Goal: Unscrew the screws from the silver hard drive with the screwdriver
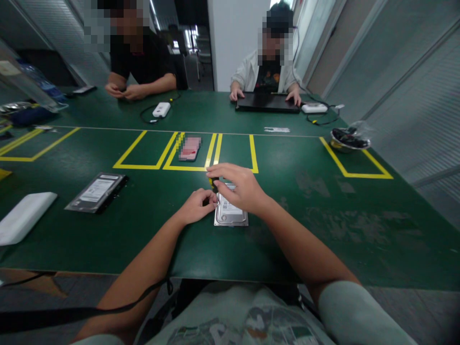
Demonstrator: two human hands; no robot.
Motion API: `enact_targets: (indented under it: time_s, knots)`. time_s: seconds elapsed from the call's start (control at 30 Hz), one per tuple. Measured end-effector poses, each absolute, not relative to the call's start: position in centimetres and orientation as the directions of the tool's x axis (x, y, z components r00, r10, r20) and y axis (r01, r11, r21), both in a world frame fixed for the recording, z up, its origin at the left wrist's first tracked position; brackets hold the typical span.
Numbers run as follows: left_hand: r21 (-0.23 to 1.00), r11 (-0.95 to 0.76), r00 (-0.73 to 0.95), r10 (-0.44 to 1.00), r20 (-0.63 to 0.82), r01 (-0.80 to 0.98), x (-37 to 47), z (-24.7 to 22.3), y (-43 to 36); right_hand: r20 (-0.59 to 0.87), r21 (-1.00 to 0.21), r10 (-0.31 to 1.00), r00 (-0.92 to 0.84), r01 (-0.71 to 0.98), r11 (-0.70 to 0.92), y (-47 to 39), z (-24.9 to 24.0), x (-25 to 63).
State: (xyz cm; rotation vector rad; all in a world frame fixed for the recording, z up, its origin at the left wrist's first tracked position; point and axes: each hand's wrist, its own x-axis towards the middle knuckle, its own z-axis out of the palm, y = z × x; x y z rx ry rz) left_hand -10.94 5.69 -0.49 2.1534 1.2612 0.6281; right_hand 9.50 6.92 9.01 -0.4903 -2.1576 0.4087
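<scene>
Pale green shirt [230, 316] cloth spans the near edge; past it, a silver hard drive [232, 219] lies label up on the green table [151, 244]. The right hand [242, 186] grips a black-and-yellow tool [214, 185] by the drive's far left corner. The left hand [197, 206] curls against its left side; whether it pinches anything, I cannot tell. Leftward lies a second drive [95, 192]; ahead, a pink phone [190, 149] among yellow tape lines [254, 153].
</scene>
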Motion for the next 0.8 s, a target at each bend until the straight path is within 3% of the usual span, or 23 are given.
enact_targets:
  time_s: [0.33, 0.5, 0.67, 0.8]
  knots:
    - [0.69, -0.396, 0.448, 0.886, 0.115, 0.606, -10.88, -0.57, 5.64, 0.736, -0.421, 0.493, -0.464, 0.257, 0.87, 7.03, 8.68, 9.44]
    - [0.678, -0.397, 0.435, 0.892, 0.125, 0.618, -10.85, -0.61, 5.66, 0.704, -0.437, 0.466, -0.536, 0.191, 0.879, 6.88, 8.87, 9.48]
    - [0.687, -0.39, 0.439, 0.891, 0.114, 0.613, -10.85, -0.69, 5.64, 0.716, -0.44, 0.522, -0.462, 0.281, 0.853, 6.91, 8.72, 9.38]
    - [0.691, -0.395, 0.439, 0.89, 0.124, 0.606, -10.92, -0.87, 5.66, 0.712, -0.447, 0.491, -0.502, 0.216, 0.868, 6.84, 8.8, 9.37]
